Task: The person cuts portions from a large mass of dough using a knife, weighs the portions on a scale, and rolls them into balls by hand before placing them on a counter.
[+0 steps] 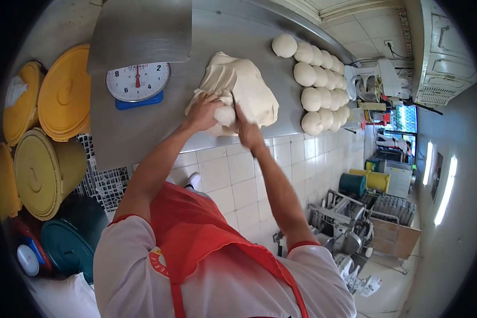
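A large, folded mass of pale dough (254, 93) lies on the steel worktable (159, 124) in front of me. My left hand (202, 112) grips the near left part of it, fingers curled over a rounded lump of dough (225, 115). Beside that lump, on its right, my right hand (249, 133) is closed and slightly blurred. From its fingers a thin, dark-edged blade (235, 98) seems to reach into the dough; its handle is hidden. Rows of smooth dough balls (312, 99) sit farther right on the table.
A dial scale (138, 82) with a blue base and steel pan (143, 32) stands at the left. Yellow lidded bins (66, 93) and a green lidded bin (66, 249) line the left side. A white stand mixer (389, 79) is beyond the dough balls. Machinery (344, 222) stands at right.
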`<action>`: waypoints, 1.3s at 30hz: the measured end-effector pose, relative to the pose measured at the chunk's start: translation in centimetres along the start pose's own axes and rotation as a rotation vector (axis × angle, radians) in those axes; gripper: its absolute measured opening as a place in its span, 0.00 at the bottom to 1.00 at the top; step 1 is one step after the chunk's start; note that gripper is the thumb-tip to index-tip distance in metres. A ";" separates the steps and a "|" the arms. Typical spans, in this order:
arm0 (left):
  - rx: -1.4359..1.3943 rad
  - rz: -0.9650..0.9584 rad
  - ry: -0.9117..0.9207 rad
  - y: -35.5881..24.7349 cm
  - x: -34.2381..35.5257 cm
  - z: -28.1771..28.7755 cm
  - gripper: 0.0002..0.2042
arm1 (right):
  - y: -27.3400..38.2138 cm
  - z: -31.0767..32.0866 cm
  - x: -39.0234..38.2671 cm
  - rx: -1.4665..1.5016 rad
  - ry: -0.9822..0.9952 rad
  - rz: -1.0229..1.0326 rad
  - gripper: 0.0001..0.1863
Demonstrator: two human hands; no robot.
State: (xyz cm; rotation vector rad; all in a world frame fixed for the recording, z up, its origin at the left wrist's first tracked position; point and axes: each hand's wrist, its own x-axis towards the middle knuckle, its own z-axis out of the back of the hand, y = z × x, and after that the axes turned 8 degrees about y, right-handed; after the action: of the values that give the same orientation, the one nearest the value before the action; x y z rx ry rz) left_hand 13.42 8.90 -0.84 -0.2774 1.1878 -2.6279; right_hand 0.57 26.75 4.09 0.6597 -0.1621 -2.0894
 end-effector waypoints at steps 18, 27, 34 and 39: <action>-0.406 -0.045 0.026 6.5 -10.2 3.7 0.17 | 4.0 -3.0 -9.0 -0.165 0.522 -0.382 0.38; -0.413 -0.062 0.005 6.8 -13.0 4.5 0.18 | 4.7 -5.6 2.9 -0.060 0.066 0.053 0.35; -0.315 0.066 -0.007 10.6 -17.2 3.5 0.26 | 5.1 -3.7 -10.8 -0.042 0.461 -0.304 0.38; -0.187 0.081 0.036 8.5 -18.1 4.3 0.25 | 9.1 -1.3 4.6 0.071 0.101 0.061 0.33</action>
State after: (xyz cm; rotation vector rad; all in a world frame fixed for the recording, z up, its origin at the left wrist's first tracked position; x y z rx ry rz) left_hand 33.08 5.80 -5.72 -0.2118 1.4288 -2.4655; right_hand 5.92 17.91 4.39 0.7918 -0.1977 -1.9949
